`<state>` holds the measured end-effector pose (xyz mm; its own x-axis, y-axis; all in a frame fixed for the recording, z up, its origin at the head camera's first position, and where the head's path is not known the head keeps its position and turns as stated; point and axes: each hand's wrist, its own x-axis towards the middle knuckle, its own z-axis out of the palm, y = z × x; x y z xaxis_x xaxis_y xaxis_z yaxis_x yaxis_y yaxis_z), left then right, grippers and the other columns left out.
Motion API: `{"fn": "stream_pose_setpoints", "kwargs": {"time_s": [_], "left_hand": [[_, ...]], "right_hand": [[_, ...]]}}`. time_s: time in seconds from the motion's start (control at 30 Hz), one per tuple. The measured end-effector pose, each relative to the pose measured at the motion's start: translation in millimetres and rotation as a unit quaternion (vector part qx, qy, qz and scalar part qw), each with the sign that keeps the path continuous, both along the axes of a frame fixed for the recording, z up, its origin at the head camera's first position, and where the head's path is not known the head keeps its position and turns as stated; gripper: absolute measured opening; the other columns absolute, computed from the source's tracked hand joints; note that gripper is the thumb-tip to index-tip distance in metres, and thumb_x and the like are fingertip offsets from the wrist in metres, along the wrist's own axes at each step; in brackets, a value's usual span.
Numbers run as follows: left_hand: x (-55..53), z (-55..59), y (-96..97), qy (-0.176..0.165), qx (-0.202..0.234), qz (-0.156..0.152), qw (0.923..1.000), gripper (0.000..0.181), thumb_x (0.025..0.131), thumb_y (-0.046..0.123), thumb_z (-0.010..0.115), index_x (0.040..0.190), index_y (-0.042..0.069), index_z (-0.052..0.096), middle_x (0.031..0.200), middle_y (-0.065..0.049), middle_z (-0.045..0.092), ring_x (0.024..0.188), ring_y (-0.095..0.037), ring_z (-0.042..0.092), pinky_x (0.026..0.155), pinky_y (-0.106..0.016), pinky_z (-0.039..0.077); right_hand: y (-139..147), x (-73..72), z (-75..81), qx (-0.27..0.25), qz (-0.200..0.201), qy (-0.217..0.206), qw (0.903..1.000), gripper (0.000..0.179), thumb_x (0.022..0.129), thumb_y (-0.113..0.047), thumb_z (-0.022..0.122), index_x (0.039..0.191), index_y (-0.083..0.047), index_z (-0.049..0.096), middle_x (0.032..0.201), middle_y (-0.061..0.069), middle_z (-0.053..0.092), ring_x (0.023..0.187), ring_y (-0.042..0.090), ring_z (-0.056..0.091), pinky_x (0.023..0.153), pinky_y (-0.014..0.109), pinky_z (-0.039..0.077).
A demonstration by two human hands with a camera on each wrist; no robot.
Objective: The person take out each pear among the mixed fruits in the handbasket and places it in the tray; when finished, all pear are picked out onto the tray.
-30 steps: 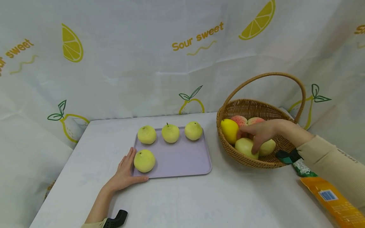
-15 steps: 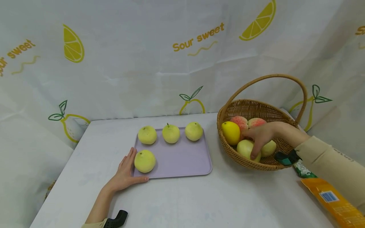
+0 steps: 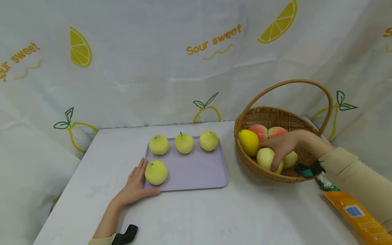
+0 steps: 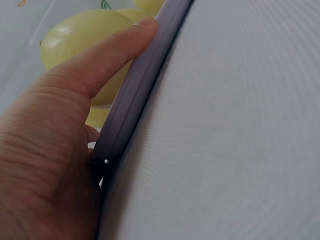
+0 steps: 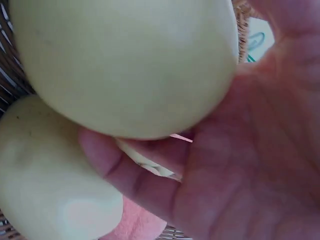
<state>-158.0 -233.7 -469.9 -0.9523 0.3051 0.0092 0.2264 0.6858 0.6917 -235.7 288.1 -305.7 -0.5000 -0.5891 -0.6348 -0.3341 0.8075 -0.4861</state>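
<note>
In the head view my right hand [image 3: 283, 146] reaches into the wicker basket [image 3: 260, 172] and grips a round pale-yellow pear [image 3: 265, 157], thumb on the near side. The right wrist view shows that pear [image 5: 130, 65] close up, fingers curled under it. A second pear [image 5: 50, 175] touches a fingertip there. My left hand [image 3: 133, 187] lies at the near left corner of a lilac tray [image 3: 193, 173], fingers straight along its left side and thumb on the front rim. Nearest to it on the tray sits a pear [image 3: 156, 173]; three others line the back.
A lemon [image 3: 249, 143] and two peaches [image 3: 277, 132] share the basket, under its tall arched handle [image 3: 294, 81]. An orange packet [image 3: 356, 212] and a green packet [image 3: 326, 182] lie at the right. A printed cloth [image 3: 137, 68] hangs behind the table.
My right hand's grip has settled around the pear in the basket, which has shifted slightly to the right. The left hand and tray hold still.
</note>
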Motion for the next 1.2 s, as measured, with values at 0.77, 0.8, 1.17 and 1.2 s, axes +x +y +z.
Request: {"fn": "stream_pose_setpoints", "kwargs": {"time_s": [0.77, 0.8, 1.17, 1.2], "left_hand": [[0.2, 2.7, 0.2, -0.002, 0.002, -0.003, 1.0, 0.122, 0.073, 0.046, 0.083, 0.157, 0.004, 0.004, 0.162, -0.018, -0.004, 0.144, -0.045, -0.009, 0.111, -0.064, -0.004], [0.1, 3.1, 0.1, -0.001, 0.003, -0.004, 1.0, 0.122, 0.073, 0.045, 0.083, 0.156, 0.004, 0.005, 0.162, -0.019, -0.004, 0.144, -0.046, -0.009, 0.11, -0.064, -0.004], [0.6, 3.0, 0.1, 0.002, 0.006, -0.009, 0.9999, 0.121, 0.073, 0.044, 0.083, 0.156, 0.003, 0.006, 0.162, -0.019, -0.004, 0.145, -0.045, -0.008, 0.111, -0.064, -0.004], [0.6, 2.7, 0.2, 0.002, 0.005, -0.009, 0.9999, 0.121, 0.073, 0.044, 0.083, 0.156, 0.003, 0.006, 0.162, -0.019, -0.004, 0.145, -0.045, -0.008, 0.111, -0.064, -0.003]], "right_hand": [[11.7, 32.4, 22.9, -0.096, -0.1, 0.171, 0.9755, 0.064, 0.078, -0.033, 0.081, 0.128, -0.01, 0.05, 0.111, 0.006, 0.058, 0.091, 0.021, 0.057, 0.07, 0.035, 0.05], [11.4, 34.7, 22.0, -0.101, -0.107, 0.177, 0.9731, 0.064, 0.078, -0.033, 0.082, 0.128, -0.011, 0.049, 0.11, 0.006, 0.059, 0.089, 0.021, 0.057, 0.07, 0.035, 0.05], [2.2, 55.9, 16.8, -0.164, -0.186, 0.215, 0.9445, 0.07, 0.079, -0.03, 0.081, 0.136, -0.013, 0.045, 0.113, 0.009, 0.058, 0.087, 0.022, 0.057, 0.067, 0.037, 0.05], [1.0, 57.7, 16.0, -0.167, -0.194, 0.218, 0.9418, 0.069, 0.079, -0.03, 0.081, 0.136, -0.013, 0.046, 0.113, 0.008, 0.058, 0.087, 0.022, 0.057, 0.067, 0.036, 0.05]]}}
